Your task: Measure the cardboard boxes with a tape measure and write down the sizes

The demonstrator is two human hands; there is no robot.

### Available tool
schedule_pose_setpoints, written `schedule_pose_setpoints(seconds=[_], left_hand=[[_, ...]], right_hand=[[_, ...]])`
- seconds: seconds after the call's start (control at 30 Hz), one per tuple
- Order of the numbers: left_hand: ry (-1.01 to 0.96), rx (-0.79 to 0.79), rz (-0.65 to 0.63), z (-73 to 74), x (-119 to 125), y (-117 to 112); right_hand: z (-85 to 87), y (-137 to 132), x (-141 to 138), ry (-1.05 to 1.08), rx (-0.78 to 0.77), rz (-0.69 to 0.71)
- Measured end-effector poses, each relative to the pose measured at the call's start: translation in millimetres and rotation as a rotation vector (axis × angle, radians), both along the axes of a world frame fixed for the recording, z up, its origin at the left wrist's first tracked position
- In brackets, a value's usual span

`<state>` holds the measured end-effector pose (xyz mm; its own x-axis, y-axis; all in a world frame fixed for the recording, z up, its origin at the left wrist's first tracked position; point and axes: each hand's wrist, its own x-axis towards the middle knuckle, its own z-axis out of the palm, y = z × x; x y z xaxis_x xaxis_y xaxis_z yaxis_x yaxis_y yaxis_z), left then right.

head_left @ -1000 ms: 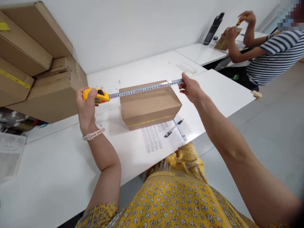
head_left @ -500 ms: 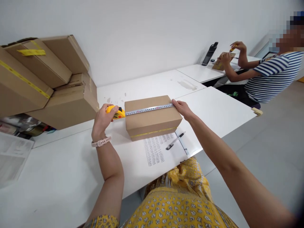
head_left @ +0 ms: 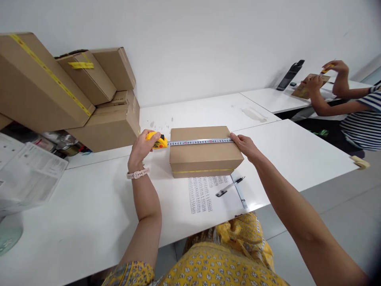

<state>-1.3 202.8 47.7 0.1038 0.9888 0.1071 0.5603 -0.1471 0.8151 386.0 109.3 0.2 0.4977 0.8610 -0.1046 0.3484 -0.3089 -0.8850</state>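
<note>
A closed brown cardboard box (head_left: pixel 205 156) lies on the white table in front of me, a yellow strip along its near side. My left hand (head_left: pixel 141 147) is wrapped round a yellow tape measure (head_left: pixel 157 140) just off the box's left edge. Its silver blade (head_left: pixel 199 142) runs out lengthwise across the box top to the right edge. There my right hand (head_left: pixel 244 145) holds the blade's end against the box, thumb and fingers pinched; the tip itself is hidden. A printed sheet (head_left: pixel 200 195) with columns of figures and a pen (head_left: pixel 230 186) lie in front of the box.
Several cardboard boxes (head_left: pixel 102 129) are stacked at the left against the wall. White packaging (head_left: pixel 29 174) stands nearer on that side. A co-worker's hands (head_left: pixel 314 83) handle a small carton at the far right, beside a black bottle (head_left: pixel 290 75).
My view has turned left, so things appear farther right. The tape measure's case now sits slightly farther from the box's left edge, with a little more blade showing. Both hands keep their hold.
</note>
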Motion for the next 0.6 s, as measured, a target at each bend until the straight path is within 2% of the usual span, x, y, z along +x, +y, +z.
schedule_pose_setpoints(seconds=[0.23,0.47,0.6], left_hand=[[0.008,0.006,-0.049,-1.4,8,2],[0.018,0.015,-0.039,-1.5,9,2],[0.021,0.012,-0.037,-0.5,11,2]], right_hand=[[-2.6,1,2,0.001,-0.006,0.001],[-2.6,0,1,0.000,-0.011,0.002],[3.8,2,1,-0.126,-0.043,0.022]])
